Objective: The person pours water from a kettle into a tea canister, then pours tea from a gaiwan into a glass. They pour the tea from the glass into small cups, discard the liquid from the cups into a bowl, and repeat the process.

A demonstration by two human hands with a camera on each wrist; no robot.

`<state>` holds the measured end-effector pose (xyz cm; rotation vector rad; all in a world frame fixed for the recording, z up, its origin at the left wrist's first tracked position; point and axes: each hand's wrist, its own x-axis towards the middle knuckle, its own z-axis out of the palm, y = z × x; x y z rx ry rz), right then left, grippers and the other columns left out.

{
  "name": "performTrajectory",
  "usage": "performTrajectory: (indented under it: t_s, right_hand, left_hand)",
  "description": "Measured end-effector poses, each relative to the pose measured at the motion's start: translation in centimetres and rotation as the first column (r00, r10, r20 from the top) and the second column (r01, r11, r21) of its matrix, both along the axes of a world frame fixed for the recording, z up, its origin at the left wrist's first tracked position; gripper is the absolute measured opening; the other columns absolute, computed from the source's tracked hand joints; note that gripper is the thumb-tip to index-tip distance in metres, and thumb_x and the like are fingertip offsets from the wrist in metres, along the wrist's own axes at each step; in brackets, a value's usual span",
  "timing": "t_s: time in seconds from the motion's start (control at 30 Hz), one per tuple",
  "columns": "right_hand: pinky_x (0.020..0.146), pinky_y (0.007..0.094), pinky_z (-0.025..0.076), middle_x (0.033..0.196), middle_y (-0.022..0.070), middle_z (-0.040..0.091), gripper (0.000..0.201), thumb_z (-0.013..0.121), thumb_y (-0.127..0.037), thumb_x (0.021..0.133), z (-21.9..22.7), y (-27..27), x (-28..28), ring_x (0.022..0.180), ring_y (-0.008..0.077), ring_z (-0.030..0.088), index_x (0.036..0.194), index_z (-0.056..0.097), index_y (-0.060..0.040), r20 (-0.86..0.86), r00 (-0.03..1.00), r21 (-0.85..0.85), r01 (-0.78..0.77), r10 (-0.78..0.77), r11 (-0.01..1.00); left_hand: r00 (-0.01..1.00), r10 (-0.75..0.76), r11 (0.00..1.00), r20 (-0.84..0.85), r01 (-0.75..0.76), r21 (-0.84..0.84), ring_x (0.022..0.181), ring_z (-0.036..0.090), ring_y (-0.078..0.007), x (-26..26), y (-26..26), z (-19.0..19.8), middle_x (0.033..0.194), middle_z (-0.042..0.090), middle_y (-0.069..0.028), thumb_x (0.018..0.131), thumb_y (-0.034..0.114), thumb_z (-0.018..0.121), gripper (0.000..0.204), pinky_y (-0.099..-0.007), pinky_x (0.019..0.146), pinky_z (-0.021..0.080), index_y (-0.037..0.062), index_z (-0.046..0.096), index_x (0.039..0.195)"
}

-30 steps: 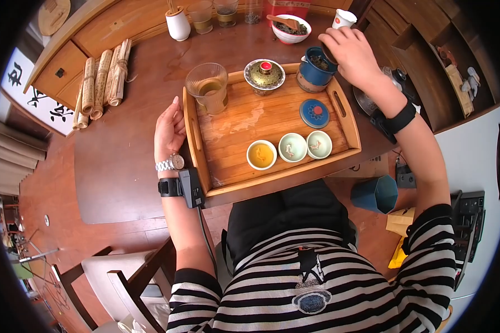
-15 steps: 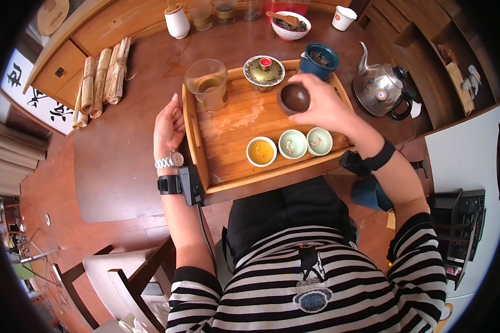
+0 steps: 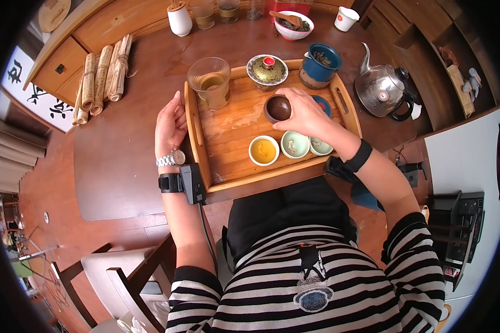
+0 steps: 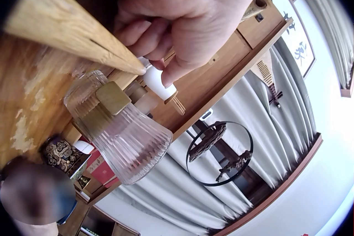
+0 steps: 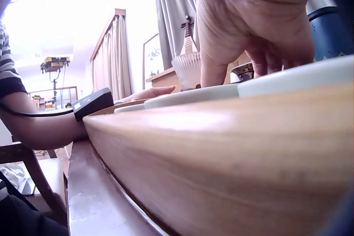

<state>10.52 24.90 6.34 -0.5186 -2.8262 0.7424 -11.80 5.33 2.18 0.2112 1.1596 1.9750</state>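
The right hand (image 3: 304, 115) holds a small dark brown cup (image 3: 278, 108) by its rim, thumb and fingers on either side, over the wooden tray (image 3: 228, 139). Just in front of it are three pale green cups, the left one (image 3: 263, 150) with amber liquid. A blue lid (image 3: 321, 104) is partly hidden behind the hand. The left hand (image 3: 171, 126) rests beside the tray's left side, its fingers loosely curled and holding nothing, also seen as a hand (image 4: 188, 17) in the left wrist view. In the right wrist view the right hand (image 5: 257, 23) hides the dark cup.
On the tray's far side stand a ribbed glass pitcher (image 3: 211, 89), a lidded patterned bowl (image 3: 267, 71) and a blue pot (image 3: 320, 64) with leaves. A steel kettle (image 3: 380, 91) is to the right. Behind are a bowl of leaves (image 3: 293, 28) and a white cup (image 3: 346, 19); bamboo rolls (image 3: 101, 77) lie left.
The right hand has come from the back right corner, near the blue pot, down and left over the tray with the dark cup. The left hand has stayed put.
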Motion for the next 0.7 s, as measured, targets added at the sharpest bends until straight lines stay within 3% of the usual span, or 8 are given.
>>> performTrajectory:
  t_s: [0.17, 0.27, 0.33, 0.47, 0.53, 0.7]
  right_hand:
    - [0.093, 0.0372, 0.036, 0.112, 0.0206, 0.049, 0.069, 0.074, -0.025, 0.062, 0.1, -0.1, 0.4, 0.110, 0.0329, 0.045, 0.117, 0.044, 0.0023, 0.056, 0.998, 0.001, 0.003, -0.003, 1.000]
    - [0.094, 0.0384, 0.035, 0.113, 0.0207, 0.049, 0.071, 0.074, -0.029, 0.063, 0.3, -0.9, 0.8, 0.111, 0.0328, 0.044, 0.119, 0.043, 0.0020, -0.006, 1.000, 0.089, 0.001, -0.001, 0.996]
    - [0.096, 0.0402, 0.033, 0.114, 0.0199, 0.048, 0.073, 0.074, -0.032, 0.063, 1.0, -1.8, 1.2, 0.112, 0.0325, 0.041, 0.120, 0.042, 0.0007, -0.191, 0.978, 0.127, -0.061, 0.085, 0.990]
    - [0.096, 0.0417, 0.030, 0.116, 0.0181, 0.046, 0.074, 0.075, -0.031, 0.062, 1.7, -4.6, 2.3, 0.113, 0.0320, 0.040, 0.121, 0.042, -0.0029, -0.125, 0.957, 0.194, -0.236, 0.263, 0.952]
    - [0.094, 0.0419, 0.030, 0.111, 0.0185, 0.050, 0.075, 0.076, -0.030, 0.060, 1.5, -5.3, 2.6, 0.111, 0.0293, 0.042, 0.119, 0.043, 0.0004, -0.098, 0.942, 0.188, -0.300, 0.322, 0.935]
    - [0.094, 0.0409, 0.031, 0.107, 0.0180, 0.052, 0.074, 0.077, -0.022, 0.057, -0.2, -5.5, 2.7, 0.108, 0.0294, 0.045, 0.118, 0.043, 0.0015, -0.074, 0.941, 0.113, -0.320, 0.329, 0.941]
  left_hand:
    - [1.000, -0.002, 1.000, -0.009, 0.002, 0.012, 0.039, 0.019, -0.0033, 0.0, 0.0, -0.2, 0.048, 0.025, 0.0090, 0.089, 0.023, 0.053, 0.029, -0.0202, 0.036, 0.015, 0.0148, 0.040, 0.064]
    - [1.000, 0.012, 1.000, 0.000, -0.012, -0.003, 0.039, 0.018, -0.0034, -0.1, 0.0, -0.3, 0.048, 0.025, 0.0090, 0.089, 0.023, 0.053, 0.030, -0.0201, 0.036, 0.015, 0.0148, 0.040, 0.064]
    - [1.000, 0.007, 1.000, -0.013, -0.006, 0.003, 0.039, 0.019, -0.0035, -0.1, 0.0, -0.3, 0.048, 0.025, 0.0089, 0.089, 0.023, 0.053, 0.030, -0.0202, 0.036, 0.016, 0.0149, 0.040, 0.063]
    - [1.000, 0.011, 1.000, -0.014, -0.011, -0.008, 0.039, 0.019, -0.0036, 0.0, 0.1, -0.2, 0.048, 0.025, 0.0089, 0.089, 0.023, 0.053, 0.031, -0.0204, 0.036, 0.015, 0.0150, 0.039, 0.063]
    - [1.000, 0.011, 1.000, -0.002, -0.011, -0.005, 0.039, 0.019, -0.0037, -0.2, 0.0, -0.3, 0.048, 0.025, 0.0088, 0.089, 0.023, 0.052, 0.031, -0.0205, 0.036, 0.015, 0.0153, 0.039, 0.062]
    - [1.000, 0.017, 1.000, -0.005, -0.017, -0.017, 0.039, 0.019, -0.0038, 0.0, 0.0, -0.2, 0.048, 0.025, 0.0088, 0.089, 0.023, 0.053, 0.032, -0.0206, 0.036, 0.015, 0.0154, 0.038, 0.062]
